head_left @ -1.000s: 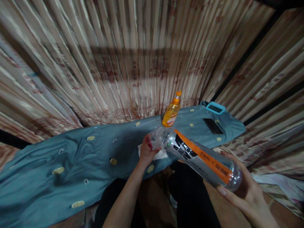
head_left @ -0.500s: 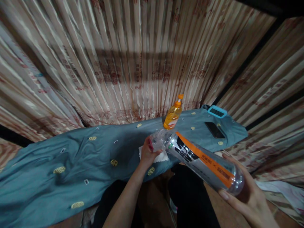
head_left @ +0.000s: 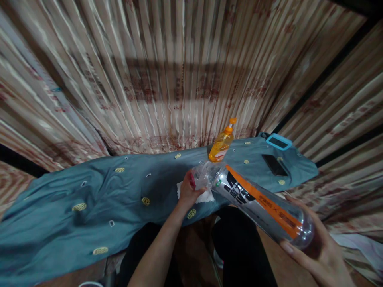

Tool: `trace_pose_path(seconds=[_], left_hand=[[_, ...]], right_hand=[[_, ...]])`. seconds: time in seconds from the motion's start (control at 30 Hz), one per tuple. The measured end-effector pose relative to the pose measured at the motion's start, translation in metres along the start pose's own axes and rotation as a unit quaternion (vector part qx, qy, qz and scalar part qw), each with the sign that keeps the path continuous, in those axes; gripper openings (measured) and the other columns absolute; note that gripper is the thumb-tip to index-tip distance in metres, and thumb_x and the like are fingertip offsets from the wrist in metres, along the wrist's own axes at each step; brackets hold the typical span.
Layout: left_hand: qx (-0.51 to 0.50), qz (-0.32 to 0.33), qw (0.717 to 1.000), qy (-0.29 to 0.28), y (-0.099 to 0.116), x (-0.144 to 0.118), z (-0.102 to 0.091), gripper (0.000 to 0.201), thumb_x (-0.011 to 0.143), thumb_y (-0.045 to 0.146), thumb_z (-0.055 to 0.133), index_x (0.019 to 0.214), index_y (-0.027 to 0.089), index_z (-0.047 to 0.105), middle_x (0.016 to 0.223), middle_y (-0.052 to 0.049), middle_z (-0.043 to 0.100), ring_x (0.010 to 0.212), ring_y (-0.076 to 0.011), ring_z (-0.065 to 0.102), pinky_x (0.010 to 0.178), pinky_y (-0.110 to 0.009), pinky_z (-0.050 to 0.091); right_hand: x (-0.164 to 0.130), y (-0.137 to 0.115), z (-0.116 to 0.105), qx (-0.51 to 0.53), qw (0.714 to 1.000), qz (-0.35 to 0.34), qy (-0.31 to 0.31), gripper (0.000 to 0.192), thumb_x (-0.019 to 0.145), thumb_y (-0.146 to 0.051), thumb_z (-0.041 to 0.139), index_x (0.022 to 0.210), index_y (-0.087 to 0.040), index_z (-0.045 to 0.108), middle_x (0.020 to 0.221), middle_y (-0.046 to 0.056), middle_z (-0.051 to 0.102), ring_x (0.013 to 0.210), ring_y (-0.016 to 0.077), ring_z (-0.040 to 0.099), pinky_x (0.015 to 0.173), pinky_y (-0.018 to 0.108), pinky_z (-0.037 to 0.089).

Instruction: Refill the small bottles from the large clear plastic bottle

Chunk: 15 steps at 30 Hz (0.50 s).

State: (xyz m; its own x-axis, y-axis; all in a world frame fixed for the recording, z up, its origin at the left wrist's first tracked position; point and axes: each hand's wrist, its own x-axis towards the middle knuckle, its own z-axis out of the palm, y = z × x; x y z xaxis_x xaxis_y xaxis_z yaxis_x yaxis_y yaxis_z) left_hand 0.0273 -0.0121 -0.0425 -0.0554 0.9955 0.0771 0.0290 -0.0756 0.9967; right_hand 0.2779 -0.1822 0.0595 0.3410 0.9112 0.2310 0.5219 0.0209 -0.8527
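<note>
A large clear plastic bottle [head_left: 254,199] with a silver and orange label lies tilted between my hands, its neck toward the left. My left hand [head_left: 190,193] is closed round the neck end, where a bit of a pink cap shows by the fingers. At the base, my right hand [head_left: 320,243] grips the bottle from below and behind; some of its fingers are hidden. Under my left hand a white tissue [head_left: 205,197] lies on the blue-green cloth [head_left: 161,215]. Just beyond the bottle's neck stands an orange pump bottle [head_left: 221,145] of yellow-orange liquid.
A black phone [head_left: 274,165] and a light-blue framed device [head_left: 279,141] lie on the cloth at the right. Patterned curtains [head_left: 179,79] hang behind, with dark poles at both sides. My legs [head_left: 239,247] are below the cloth's near edge.
The view has turned slightly, so the scene sits a little further right. Both hands keep the same hold on the bottle. A round white rim has come into view at the bottom left.
</note>
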Motion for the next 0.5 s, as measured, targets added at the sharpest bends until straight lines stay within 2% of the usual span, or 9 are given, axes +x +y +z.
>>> trace_pose_path(seconds=[0.33, 0.5], left_hand=[[0.005, 0.005, 1.0, -0.005, -0.0029, 0.001, -0.0011, 0.075, 0.05, 0.014, 0.087, 0.12, 0.021, 0.059, 0.114, -0.004, 0.074, 0.096, -0.0227, 0.071, 0.092, -0.04, 0.057], [-0.003, 0.01, 1.0, 0.01, -0.0039, 0.0009, 0.0, 0.076, 0.049, 0.015, 0.088, 0.119, 0.021, 0.059, 0.114, -0.004, 0.074, 0.096, -0.0223, 0.071, 0.091, -0.039, 0.057]], right_hand=[[-0.0021, 0.0006, -0.0023, -0.01, 1.0, 0.002, 0.003, 0.084, 0.076, -0.058, 0.079, 0.146, -0.021, 0.05, 0.145, 0.01, 0.062, 0.125, 0.0319, 0.066, 0.101, 0.03, 0.056], [-0.0029, 0.0008, -0.0016, 0.024, 1.0, 0.009, -0.006, 0.082, 0.075, -0.055, 0.081, 0.144, -0.022, 0.05, 0.148, 0.009, 0.06, 0.132, 0.0316, 0.062, 0.107, 0.031, 0.053]])
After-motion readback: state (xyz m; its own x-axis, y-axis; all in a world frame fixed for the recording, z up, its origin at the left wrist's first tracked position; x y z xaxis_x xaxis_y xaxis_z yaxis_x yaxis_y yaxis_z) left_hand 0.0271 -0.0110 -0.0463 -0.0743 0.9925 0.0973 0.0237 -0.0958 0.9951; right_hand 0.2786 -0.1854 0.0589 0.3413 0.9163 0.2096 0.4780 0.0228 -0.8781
